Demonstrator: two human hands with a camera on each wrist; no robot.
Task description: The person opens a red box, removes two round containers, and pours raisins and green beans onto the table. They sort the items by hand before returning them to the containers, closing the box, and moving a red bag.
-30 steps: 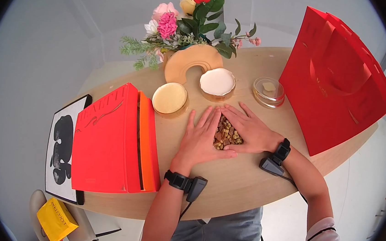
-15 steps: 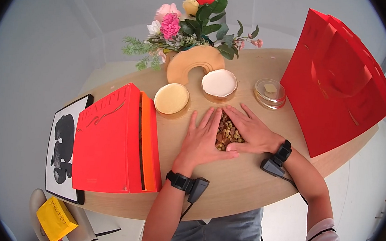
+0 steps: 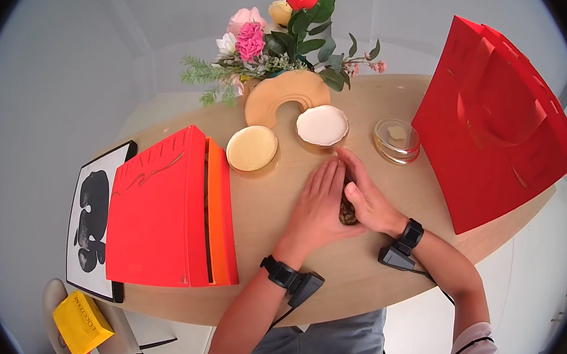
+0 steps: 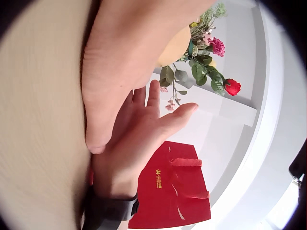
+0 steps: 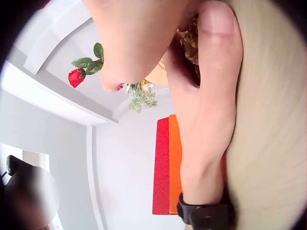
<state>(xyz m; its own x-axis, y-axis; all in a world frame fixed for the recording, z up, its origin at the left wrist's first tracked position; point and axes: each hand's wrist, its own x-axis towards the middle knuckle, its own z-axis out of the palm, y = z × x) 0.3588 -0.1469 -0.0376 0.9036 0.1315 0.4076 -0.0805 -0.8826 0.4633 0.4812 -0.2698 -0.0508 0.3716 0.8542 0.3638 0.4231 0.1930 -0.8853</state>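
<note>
A small pile of brown and yellowish pieces (image 3: 348, 213) lies on the table between the two hands, and part of it shows in the right wrist view as brown bits (image 5: 191, 43). On its left side, my left hand (image 3: 321, 210) rests on the table with straight fingers together and the thumb along the near side. My right hand (image 3: 372, 201) stands on its edge at the pile's right, fingers extended and thumb raised. Near the far end of the pile, the fingertips of both hands come close together. The hands cover much of the pile.
Beyond the hands stand a round yellow-topped tin (image 3: 252, 149), a white-topped one (image 3: 322, 125), a clear dish (image 3: 396, 141), a tan arch (image 3: 284, 93) and flowers (image 3: 249, 41). A red box (image 3: 152, 213) and framed picture (image 3: 93, 221) lie left; a red bag (image 3: 490, 128) stands right.
Both hands have drawn closer together, narrowing the gap over the pile. The left hand has moved right; the right hand has tipped onto its edge and its thumb has lifted.
</note>
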